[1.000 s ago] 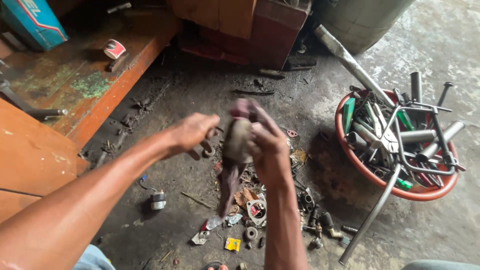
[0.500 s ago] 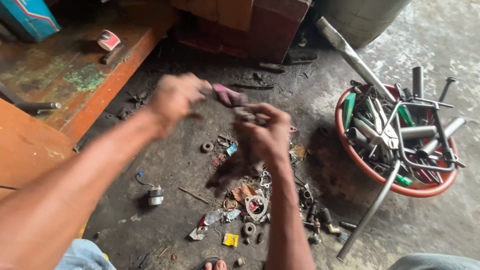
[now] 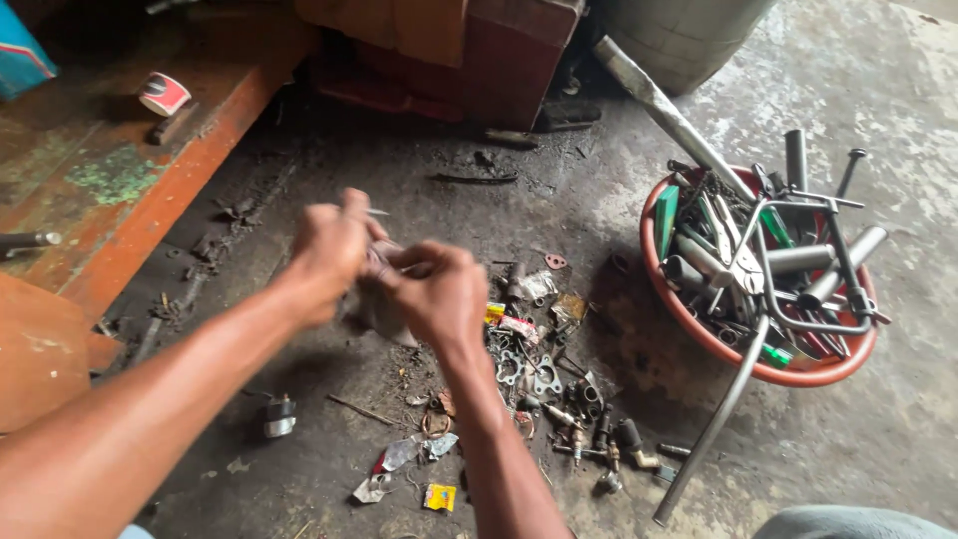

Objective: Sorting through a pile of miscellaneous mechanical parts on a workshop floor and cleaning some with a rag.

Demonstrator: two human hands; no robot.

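My left hand (image 3: 327, 250) and my right hand (image 3: 431, 294) are held close together above a dirty concrete floor. Between them they grip a dirty, purplish-grey rag (image 3: 381, 299), which is bunched up and mostly hidden by the fingers. A thin metal pin (image 3: 375, 212) seems to stick out beside my left hand's fingers. Both hands are motion-blurred. Just below and to the right of them lies a scatter of small parts (image 3: 539, 374): gaskets, nuts, fittings and spark plugs.
An orange basin (image 3: 705, 341) full of tools, pliers and metal tubes stands at the right, with long pipes (image 3: 711, 431) leaning on it. An orange-painted wooden platform (image 3: 150, 195) with a tape roll (image 3: 163, 93) runs along the left. A small cylindrical part (image 3: 278, 416) lies at lower left.
The rag hung long from my hands, then was stretched between them; now it is bunched up between both hands. The view has shifted, so the basin sits further left.
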